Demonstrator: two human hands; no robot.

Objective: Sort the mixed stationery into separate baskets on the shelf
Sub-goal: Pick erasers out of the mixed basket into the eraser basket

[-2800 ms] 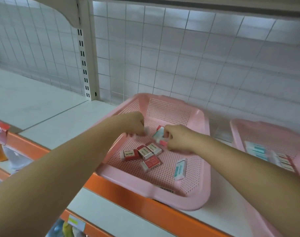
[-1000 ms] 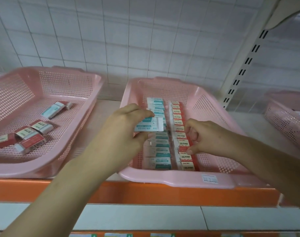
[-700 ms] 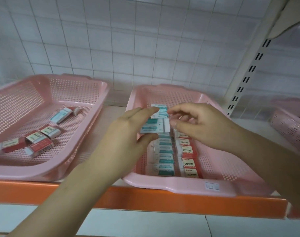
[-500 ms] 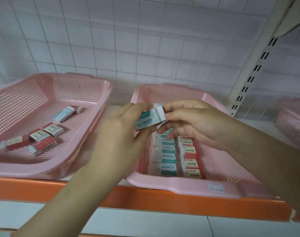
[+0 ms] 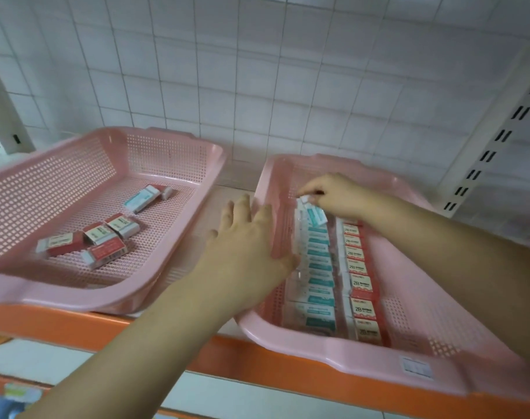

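Pink basket on the right [image 5: 378, 367] looks like the sorted one: a teal row [image 5: 318, 267] and a red row [image 5: 359, 282] of erasers lying side by side. The right hand [image 5: 339, 193] pinches a teal eraser [image 5: 315, 213] at the far end of the teal row. It's tilted, not flat yet, so I'd say the step in hand is slotting it in. The left hand [image 5: 245, 237] is flat and wide, holding nothing, over that basket's left rim. The left basket [image 5: 61, 300] has the unsorted lot: a cluster of red erasers [image 5: 103, 237] and one loose teal eraser [image 5: 142, 198] further back. Next, my guess: seat the tilted one flush, then reach across for the loose teal without knocking the rows
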